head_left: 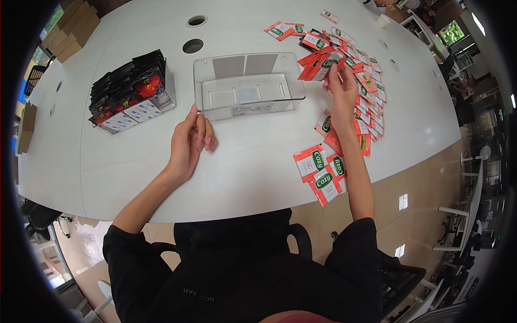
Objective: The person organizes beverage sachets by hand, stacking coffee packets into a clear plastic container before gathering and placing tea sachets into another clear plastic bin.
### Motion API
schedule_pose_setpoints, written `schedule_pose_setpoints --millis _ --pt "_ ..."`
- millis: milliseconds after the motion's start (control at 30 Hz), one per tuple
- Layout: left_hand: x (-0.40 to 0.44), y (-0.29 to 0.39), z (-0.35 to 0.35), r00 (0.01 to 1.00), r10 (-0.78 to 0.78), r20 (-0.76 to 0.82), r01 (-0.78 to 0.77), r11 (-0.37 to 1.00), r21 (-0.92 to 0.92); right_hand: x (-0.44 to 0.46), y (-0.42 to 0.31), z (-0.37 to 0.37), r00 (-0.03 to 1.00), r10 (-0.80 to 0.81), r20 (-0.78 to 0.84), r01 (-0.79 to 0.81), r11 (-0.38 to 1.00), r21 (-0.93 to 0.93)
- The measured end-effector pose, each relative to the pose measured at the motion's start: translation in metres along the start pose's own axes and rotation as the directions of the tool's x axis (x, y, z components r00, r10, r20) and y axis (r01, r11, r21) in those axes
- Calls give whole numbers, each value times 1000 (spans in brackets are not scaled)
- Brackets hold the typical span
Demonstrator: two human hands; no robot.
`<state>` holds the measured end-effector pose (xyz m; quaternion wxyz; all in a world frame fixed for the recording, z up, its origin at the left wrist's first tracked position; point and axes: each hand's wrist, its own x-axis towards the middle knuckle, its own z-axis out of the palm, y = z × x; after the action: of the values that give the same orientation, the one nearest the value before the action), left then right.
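Observation:
My right hand point(341, 89) is closed on a small fanned stack of red-and-white Cozy sachets point(321, 62), held up beside the right end of a clear plastic bin point(253, 105). The bin stands on the table with no sachets in it; a label lies on its floor. At the bin's front left corner is my left hand point(193, 141), its fingers loosely curled with nothing visible in them. One outstretched digit reaches the corner and seems to touch it. Many more Cozy sachets point(369, 81) lie in a spread pile behind and under my right forearm.
Left of the bin, a second clear bin point(168, 91) is packed with black-and-red packets point(129, 86). Several loose Cozy sachets point(325, 182) lie near the table's front edge. Two round cable holes point(193, 46) open behind the bin. Cardboard boxes point(72, 29) are at the far left.

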<state>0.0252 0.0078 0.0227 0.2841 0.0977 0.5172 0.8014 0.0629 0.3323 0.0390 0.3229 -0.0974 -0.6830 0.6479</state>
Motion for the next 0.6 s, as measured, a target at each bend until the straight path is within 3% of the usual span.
schedule_pose_setpoints --millis 233,333,400,433,600 --pt "0 -1 -2 1000 16 22 -15 1000 -15 -3 -2 2 998 -30 48 34 996 -84" --pt "-1 0 -2 999 16 28 -15 1000 -21 -5 -11 11 989 -134 61 136 990 -26" --pt "-1 -1 -2 1000 -10 14 10 1000 -28 -3 -4 2 989 -34 141 47 995 -90" --pt "-1 -1 -1 1000 -5 26 6 1000 -29 -2 0 -1 986 -66 153 80 993 -88" --pt "-2 -1 2 1000 19 7 -19 1000 -20 -3 3 -2 998 -31 49 35 996 -84"
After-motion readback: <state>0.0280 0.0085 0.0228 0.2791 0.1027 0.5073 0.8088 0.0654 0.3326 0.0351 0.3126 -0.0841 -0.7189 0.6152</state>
